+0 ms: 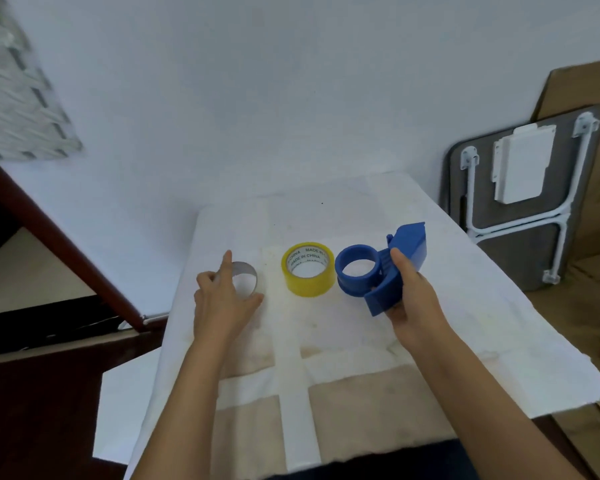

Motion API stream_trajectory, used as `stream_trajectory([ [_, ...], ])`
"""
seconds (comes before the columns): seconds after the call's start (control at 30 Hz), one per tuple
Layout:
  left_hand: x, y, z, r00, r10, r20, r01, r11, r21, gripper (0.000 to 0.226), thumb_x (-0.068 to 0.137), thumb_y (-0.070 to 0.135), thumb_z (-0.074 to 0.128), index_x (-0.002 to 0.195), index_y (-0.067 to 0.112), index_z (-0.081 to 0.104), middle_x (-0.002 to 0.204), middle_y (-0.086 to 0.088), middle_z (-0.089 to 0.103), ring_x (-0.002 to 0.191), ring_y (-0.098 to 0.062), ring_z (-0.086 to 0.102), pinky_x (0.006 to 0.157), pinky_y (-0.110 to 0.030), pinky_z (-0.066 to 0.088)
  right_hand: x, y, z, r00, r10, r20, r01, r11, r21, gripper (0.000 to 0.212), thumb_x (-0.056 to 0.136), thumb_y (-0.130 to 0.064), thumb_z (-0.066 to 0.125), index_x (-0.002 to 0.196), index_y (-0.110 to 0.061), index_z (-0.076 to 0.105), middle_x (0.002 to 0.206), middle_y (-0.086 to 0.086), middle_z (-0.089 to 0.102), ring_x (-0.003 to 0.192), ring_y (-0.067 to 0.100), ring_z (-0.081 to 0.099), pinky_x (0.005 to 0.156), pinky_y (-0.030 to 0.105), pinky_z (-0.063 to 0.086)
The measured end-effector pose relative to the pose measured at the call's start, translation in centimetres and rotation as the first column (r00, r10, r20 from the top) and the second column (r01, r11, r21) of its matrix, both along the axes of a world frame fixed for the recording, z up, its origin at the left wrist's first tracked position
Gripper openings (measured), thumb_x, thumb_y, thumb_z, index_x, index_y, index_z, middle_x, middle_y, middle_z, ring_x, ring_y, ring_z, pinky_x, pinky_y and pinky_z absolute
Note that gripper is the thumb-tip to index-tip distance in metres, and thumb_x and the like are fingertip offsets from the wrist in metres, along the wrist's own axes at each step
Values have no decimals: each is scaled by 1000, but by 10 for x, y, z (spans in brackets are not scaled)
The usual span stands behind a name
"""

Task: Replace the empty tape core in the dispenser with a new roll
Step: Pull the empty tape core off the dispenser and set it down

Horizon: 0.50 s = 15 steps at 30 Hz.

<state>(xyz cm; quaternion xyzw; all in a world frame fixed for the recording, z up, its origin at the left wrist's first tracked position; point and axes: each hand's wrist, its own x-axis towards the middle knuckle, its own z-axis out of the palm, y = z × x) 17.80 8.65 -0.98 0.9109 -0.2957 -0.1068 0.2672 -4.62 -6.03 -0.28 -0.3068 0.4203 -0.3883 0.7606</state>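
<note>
one tape roll (308,269), one empty core (246,279), one dispenser (381,271)

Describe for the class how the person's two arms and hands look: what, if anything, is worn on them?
Both forearms are bare as far as the picture's lower edge, with no sleeves in view. The left hand and the right hand wear no gloves. No watch, bracelet or ring can be seen on either.

Two bare forearms, no sleeves, no watch, no rings or bands visible. Left hand (222,296) and right hand (414,294) ungloved, nails short and unpainted. Dark clothing, perhaps navy, just showing at bottom edge between the arms.
</note>
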Motion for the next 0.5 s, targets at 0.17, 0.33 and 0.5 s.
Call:
stream_trajectory([
  [0.17, 8, -6, -12, 997, -57, -44, 58, 998, 36, 94, 84, 32, 70, 158, 37, 13, 155, -13, 26, 131, -41, 41, 105, -46, 37, 1, 3, 1, 999, 48, 0, -48, 998, -48, 22, 85, -39, 67, 106, -31, 68, 126, 7, 68, 100, 20, 65, 73, 33, 54],
  [0.33, 10, -2, -18, 996, -76, -48, 77, 997, 25, 92, 86, 40, 69, 158, 34, 12, 159, -9, 22, 136, -39, 39, 109, -47, 35, 1, 5, -2, 998, 63, -29, -65, 996, -63, 27, 83, -40, 68, 109, -30, 67, 127, 7, 67, 98, 19, 66, 72, 33, 54],
  [0.5, -10, -2, 5, 986, -95, 140, 120, 976, -182, 81, 89, 42, 65, 156, 33, 20, 165, -5, 13, 147, -29, 26, 115, -50, 29, -1, 6, -2, 993, 82, -79, -85, 996, -34, 50, 84, -40, 68, 126, -15, 58, 119, 7, 68, 95, 18, 67, 68, 32, 54],
])
